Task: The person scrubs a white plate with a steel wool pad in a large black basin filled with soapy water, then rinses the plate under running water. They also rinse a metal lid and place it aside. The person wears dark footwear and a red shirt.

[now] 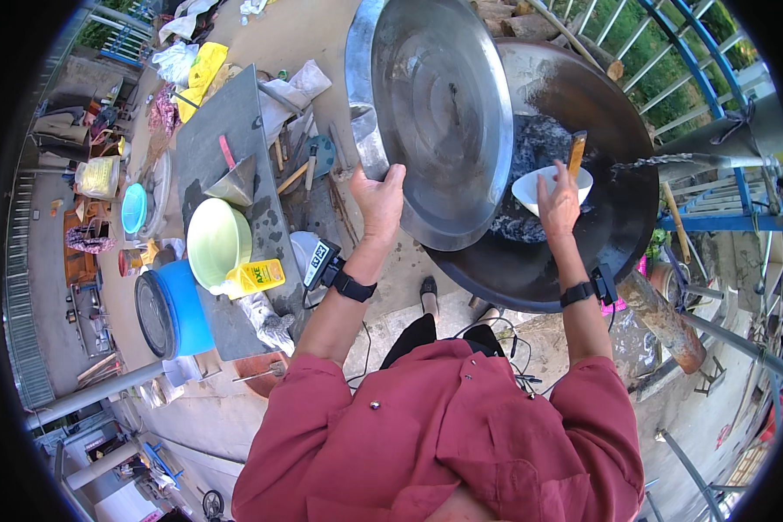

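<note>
My left hand [380, 199] grips the near left rim of a large shallow metal pan [440, 98], tilted up on edge. The pan overlaps the left side of a big dark wok [620, 196]; whether they touch I cannot tell. Rippling water [522, 228] lies in the wok. A white bowl-shaped scoop [528, 189] with a wooden handle [577, 151] sits over the water. My right hand [559, 205] is at the scoop, its fingers raised beside the handle; a firm hold is not clear.
Water runs from a pipe [705, 160] into the wok from the right. A grey table [218, 130] at left bears a metal scoop [235, 183], a pale green basin [218, 241] and a yellow bottle [256, 278]. Beside it stands a blue barrel [183, 310]. Blue-and-white railings [685, 39] border the back right.
</note>
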Demonstrator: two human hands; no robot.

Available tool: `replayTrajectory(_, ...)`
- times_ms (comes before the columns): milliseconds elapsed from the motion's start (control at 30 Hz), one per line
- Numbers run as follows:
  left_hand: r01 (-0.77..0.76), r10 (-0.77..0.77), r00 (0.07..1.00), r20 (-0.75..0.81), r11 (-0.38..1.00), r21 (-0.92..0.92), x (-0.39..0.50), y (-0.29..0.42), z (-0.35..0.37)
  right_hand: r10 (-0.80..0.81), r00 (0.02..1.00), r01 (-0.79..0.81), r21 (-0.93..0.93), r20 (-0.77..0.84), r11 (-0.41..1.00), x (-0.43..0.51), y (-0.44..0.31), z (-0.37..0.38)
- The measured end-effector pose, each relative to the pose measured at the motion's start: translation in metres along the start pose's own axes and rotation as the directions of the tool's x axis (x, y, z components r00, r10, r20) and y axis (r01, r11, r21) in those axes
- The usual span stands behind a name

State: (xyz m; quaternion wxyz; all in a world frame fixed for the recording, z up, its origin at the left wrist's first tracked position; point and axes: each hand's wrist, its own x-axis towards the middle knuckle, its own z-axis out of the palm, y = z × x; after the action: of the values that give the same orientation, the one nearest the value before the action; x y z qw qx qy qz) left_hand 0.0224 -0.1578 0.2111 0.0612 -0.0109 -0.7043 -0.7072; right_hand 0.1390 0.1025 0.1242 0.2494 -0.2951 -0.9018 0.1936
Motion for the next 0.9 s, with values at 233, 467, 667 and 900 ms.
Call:
replayTrajectory(233, -0.230, 0.232, 0.929, 0.289, 0.972, -0.039, -0.041, 0.007, 0.067, -0.251, 0.967, 0.242, 0.422, -0.034, 0.874, 0.005, -0.154, -0.090)
replayTrajectory(467, -0.447, 0.368, 0.793, 0.486, 0.893, 0.051, -0.083, 0.013, 0.101, -0.096, 0.989, 0.101, 0.038, -0.117, 0.994, -0.006, -0.176, -0.119)
replayTrajectory(667, -0.635, 0.461, 0.682, 0.567, 0.759, 0.146, -0.112, 0.012, 0.117, -0.079, 0.983, 0.066, -0.083, -0.166, 0.994, -0.018, -0.144, -0.127)
replayTrajectory(900, -0.693, 0.523, 0.634, 0.570, 0.712, 0.117, -0.127, 0.023, 0.123, -0.246, 0.937, 0.227, -0.103, -0.249, 0.968, -0.018, -0.129, -0.144)
